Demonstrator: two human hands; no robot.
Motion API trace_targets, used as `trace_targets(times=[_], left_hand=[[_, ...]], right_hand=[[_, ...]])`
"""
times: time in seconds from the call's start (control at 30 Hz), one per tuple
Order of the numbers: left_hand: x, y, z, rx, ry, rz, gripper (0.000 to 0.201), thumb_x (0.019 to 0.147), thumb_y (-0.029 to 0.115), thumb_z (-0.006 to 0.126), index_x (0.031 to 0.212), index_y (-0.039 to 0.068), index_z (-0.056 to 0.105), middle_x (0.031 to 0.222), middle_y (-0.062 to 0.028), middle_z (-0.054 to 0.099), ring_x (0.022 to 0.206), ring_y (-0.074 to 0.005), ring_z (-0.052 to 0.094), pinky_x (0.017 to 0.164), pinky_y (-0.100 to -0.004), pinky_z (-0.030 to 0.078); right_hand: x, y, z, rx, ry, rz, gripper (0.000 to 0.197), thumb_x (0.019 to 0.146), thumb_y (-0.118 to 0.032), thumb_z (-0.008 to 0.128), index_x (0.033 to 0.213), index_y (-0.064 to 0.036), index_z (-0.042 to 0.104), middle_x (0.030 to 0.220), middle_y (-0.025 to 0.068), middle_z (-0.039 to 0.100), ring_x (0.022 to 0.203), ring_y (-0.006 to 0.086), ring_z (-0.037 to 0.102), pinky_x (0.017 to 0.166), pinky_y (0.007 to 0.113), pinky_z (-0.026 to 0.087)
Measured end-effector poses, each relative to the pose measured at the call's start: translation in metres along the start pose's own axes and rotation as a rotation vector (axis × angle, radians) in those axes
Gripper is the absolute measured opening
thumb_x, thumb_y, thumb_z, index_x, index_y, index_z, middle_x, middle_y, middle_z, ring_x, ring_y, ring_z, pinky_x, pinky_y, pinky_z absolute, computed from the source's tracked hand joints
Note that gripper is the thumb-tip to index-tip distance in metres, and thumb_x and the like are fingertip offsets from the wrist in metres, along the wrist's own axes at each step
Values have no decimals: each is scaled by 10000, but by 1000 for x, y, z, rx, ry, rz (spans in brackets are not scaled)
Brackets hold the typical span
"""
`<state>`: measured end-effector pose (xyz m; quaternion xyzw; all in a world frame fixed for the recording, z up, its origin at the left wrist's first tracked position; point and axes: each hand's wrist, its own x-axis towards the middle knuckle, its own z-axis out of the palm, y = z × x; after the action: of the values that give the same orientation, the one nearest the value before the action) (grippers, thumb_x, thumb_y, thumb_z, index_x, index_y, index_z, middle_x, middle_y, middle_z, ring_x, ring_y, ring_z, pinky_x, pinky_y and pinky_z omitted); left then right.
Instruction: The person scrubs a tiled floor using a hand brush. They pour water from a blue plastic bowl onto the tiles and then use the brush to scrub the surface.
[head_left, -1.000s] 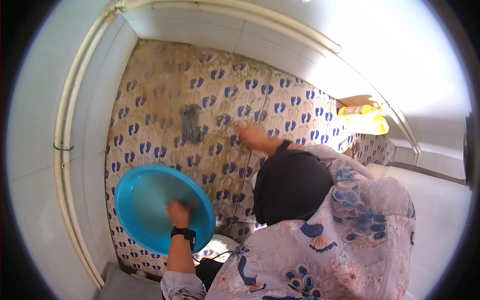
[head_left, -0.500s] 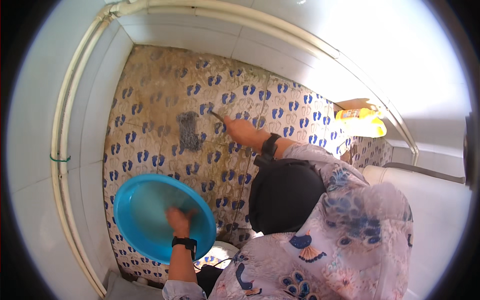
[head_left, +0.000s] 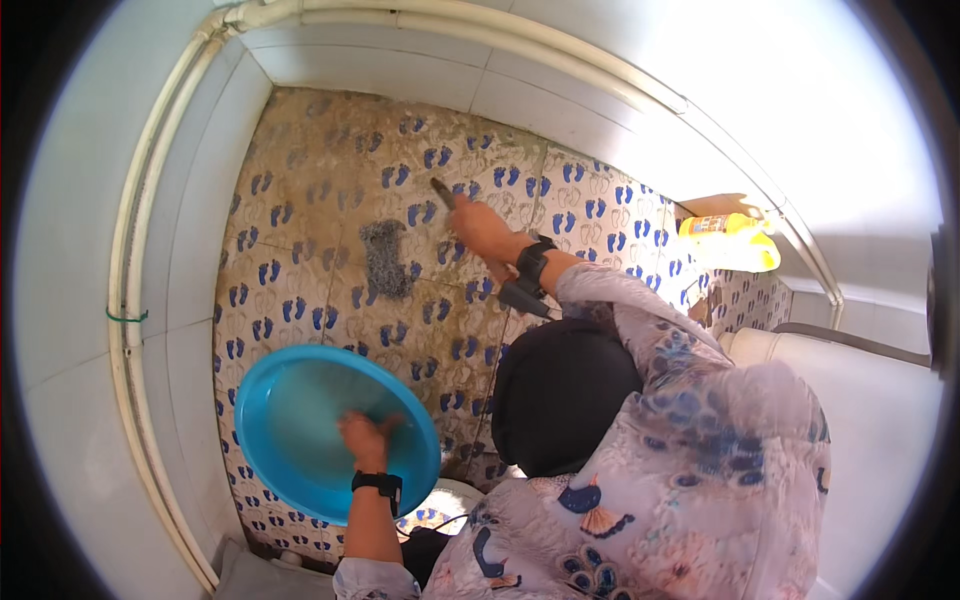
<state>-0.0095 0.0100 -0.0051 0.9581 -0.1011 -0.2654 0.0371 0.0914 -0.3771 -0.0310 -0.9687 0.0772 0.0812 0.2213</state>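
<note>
My right hand (head_left: 482,228) is closed around a dark, narrow blade-like tool (head_left: 442,192), whose tip sticks out past the fingers just above the tiled floor. Its exact kind does not show. Left of that hand, a grey steel-wool-like scouring pad (head_left: 385,260) lies on the tiles, touched by neither hand. My left hand (head_left: 364,440) reaches into a blue basin (head_left: 262,475) of cloudy water. Its thumb side points right; the water and blur hide the fingertips and anything under them.
Footprint-patterned floor tiles (head_left: 290,312) carry brown grime toward the far left corner. Pale pipes (head_left: 125,250) run along the white walls. A yellow bottle (head_left: 728,243) lies by the right wall. A white rounded fixture (head_left: 800,365) stands at the right, and a black round pad (head_left: 565,400) sits before my body.
My right hand has moved slightly up and away, and the tool now points more toward the far wall. My left hand stays in the basin. The pad has not visibly moved on the tiles.
</note>
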Motion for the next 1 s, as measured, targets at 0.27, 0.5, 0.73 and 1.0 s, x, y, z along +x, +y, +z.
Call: trace_targets(times=[0.27,0.5,0.73,1.0], left_hand=[[5,27,-22,-18,-144,-43,747,471,577,699,863,-49,580,902,-214,562,877,-368,514,829,-439,377],[6,-4,5,29,-78,-33,739,483,575,694,860,-52,589,946,-224,549,915,-382,500,863,-437,361],[4,6,0,-17,-85,-83,836,443,570,720,952,-68,540,971,-239,538,929,-371,502,863,-440,364],[6,-3,4,28,-94,17,767,452,556,725,886,-54,562,922,-198,551,888,-371,505,801,-456,389]], right_hand=[[-33,157,-19,177,417,592,181,676,-160,510,698,6,580,743,191,548,803,336,502,678,376,417],[24,-3,-12,-2,66,20,191,678,-134,523,742,46,519,820,211,514,726,372,511,666,431,419],[-12,115,-29,10,227,566,178,692,-201,544,696,-35,609,704,109,580,737,239,552,609,363,428],[12,5,-34,105,114,292,228,749,-107,476,891,53,396,709,239,574,679,365,590,564,459,464]])
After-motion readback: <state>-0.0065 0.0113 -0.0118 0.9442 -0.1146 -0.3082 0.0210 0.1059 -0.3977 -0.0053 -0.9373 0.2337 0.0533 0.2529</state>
